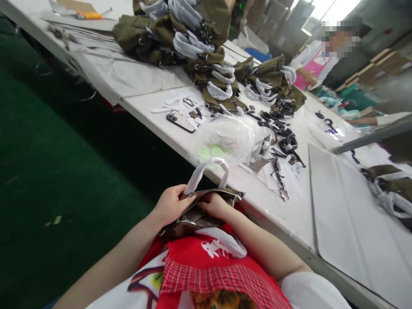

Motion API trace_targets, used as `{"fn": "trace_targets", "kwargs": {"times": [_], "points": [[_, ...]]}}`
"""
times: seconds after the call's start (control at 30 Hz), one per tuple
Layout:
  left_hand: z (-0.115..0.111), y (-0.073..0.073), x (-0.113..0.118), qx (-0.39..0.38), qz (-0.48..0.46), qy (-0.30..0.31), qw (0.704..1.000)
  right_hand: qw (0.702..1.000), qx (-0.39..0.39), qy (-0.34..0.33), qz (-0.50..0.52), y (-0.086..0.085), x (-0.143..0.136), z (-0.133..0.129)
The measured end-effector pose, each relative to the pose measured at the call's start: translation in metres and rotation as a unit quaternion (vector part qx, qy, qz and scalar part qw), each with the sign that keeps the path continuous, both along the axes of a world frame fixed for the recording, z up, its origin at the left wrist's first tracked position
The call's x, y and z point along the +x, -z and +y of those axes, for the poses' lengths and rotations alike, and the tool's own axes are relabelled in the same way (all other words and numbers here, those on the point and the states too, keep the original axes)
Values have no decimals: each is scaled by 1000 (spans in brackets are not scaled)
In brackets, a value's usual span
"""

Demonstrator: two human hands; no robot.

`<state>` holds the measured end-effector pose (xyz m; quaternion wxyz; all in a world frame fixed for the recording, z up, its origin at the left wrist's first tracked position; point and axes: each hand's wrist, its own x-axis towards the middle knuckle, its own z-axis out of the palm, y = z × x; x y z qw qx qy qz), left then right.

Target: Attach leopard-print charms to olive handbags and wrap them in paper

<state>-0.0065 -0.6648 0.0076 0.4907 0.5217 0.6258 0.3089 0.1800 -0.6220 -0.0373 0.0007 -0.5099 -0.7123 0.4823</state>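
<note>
An olive handbag [180,229] is against my red apron, its zipped top open and its handles wrapped in white. My left hand [172,204] is closed on the bag's left rim, beside the base of the far handle. My right hand [215,206] reaches inside the opening; its fingertips are partly hidden there, and what they hold cannot be made out. The near handle [230,242] hangs over the apron.
The white table [141,103] holds piled olive bags [167,34], a phone [180,121], a clear plastic bag [225,137] and black straps [286,141]. A person in a pink apron [310,71] stands across it. A metal bar [373,135] crosses at right.
</note>
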Motion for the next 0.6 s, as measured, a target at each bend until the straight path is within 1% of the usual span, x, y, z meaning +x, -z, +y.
{"fn": "trace_targets", "kwargs": {"times": [0.07,0.1,0.17,0.23,0.27,0.3,0.33,0.4,0.47,0.53,0.6], "points": [[2,1,0,-1,-10,-3,1000,999,-37,34,5,6,-4,1],[3,3,0,-3,-14,-7,1000,999,-29,31,-4,6,-5,1],[3,5,0,-4,-12,-17,1000,998,42,-10,-39,0,-9,-3],[0,7,2,8,6,-18,1000,987,123,-66,-80,-12,-16,-12],[-2,7,3,19,15,-17,1000,981,143,-91,-93,-18,-19,-17],[-3,9,4,27,19,-9,999,979,144,-121,-81,-23,-23,-21],[-3,11,4,34,13,-7,999,978,133,-156,-45,-27,-27,-25],[-3,13,1,46,4,3,999,975,97,-197,40,-30,-36,-28],[-6,10,-5,52,30,12,998,975,50,-195,97,-28,-43,-29],[-13,-2,-7,90,106,4,990,978,17,-172,120,-22,-45,-30],[-24,-17,-5,173,190,8,966,979,16,-146,140,-16,-44,-29]]}}
